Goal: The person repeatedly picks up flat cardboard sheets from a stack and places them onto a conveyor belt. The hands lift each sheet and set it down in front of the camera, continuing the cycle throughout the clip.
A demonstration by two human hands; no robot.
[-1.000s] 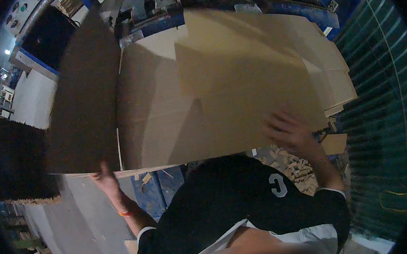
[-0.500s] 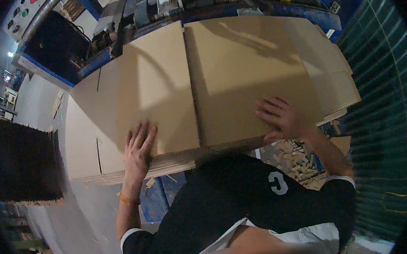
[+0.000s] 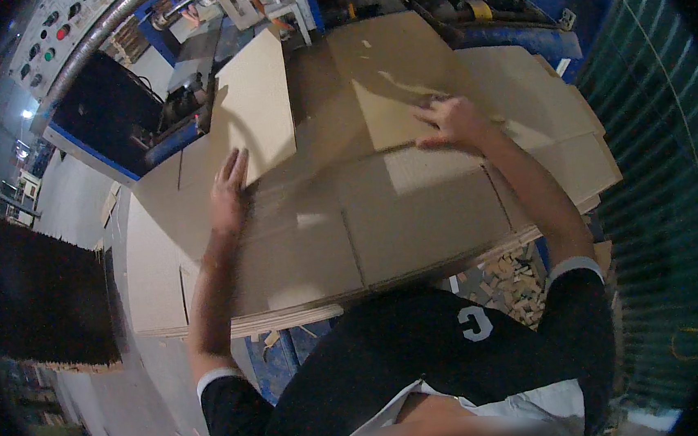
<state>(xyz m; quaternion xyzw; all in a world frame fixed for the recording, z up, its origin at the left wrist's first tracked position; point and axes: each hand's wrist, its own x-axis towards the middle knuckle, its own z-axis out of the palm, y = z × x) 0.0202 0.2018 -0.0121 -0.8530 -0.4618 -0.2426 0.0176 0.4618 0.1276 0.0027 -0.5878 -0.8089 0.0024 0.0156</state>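
A wide stack of flat tan cardboard sheets [image 3: 415,221] lies in front of me at waist height. The top cardboard sheet [image 3: 386,67] lies farther out, reaching towards the machine at the back, its left panel [image 3: 254,111] brightly lit. My left hand [image 3: 228,191] rests palm down, fingers straight, on the near edge of that left panel. My right hand [image 3: 452,120] presses flat with spread fingers on the near edge of the sheet's right part. Neither hand is closed around anything.
A blue-framed machine [image 3: 153,127] with a grey control panel [image 3: 56,36] stands behind the stack. A dark stack of sheets [image 3: 52,299] sits at the left. A green corrugated wall [image 3: 655,153] runs along the right. Scraps [image 3: 510,279] litter the floor under the stack.
The raised sheet came down flat onto the stack. Both hands have since reached farther from me, and the top sheet has slid with them towards the machine.
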